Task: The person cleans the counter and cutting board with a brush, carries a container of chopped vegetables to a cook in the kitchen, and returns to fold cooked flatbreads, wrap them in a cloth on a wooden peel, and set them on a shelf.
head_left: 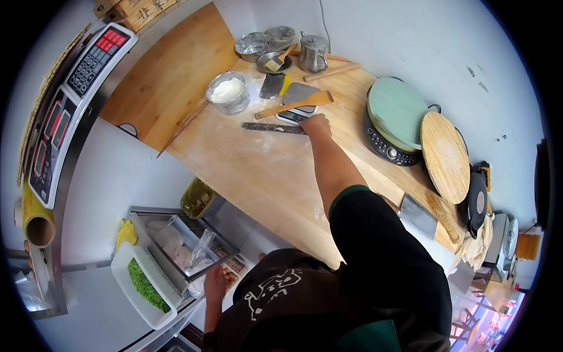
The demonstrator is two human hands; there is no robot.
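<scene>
My right hand (317, 125) reaches across the wooden worktop, its fingers curled at the front corner of a small digital kitchen scale (287, 116). Whether it grips the scale or something else is hidden. Across the scale lies a wooden spatula (296, 105). A dark, floury strip (273, 127) lies just left of that hand, its end close to the fingers. Low in the view, my left hand (215, 283) is beside the metal-framed drawer (202, 271), near some brownish pieces in a basket. Its fingers do not show clearly.
A metal bowl of white dough or flour (228, 92), a scraper (272, 86) and a metal pitcher (314, 53) stand farther back. At right are a round griddle (392, 149) and a cleaver (418, 215). A tub of chopped greens (146, 284) sits lower left.
</scene>
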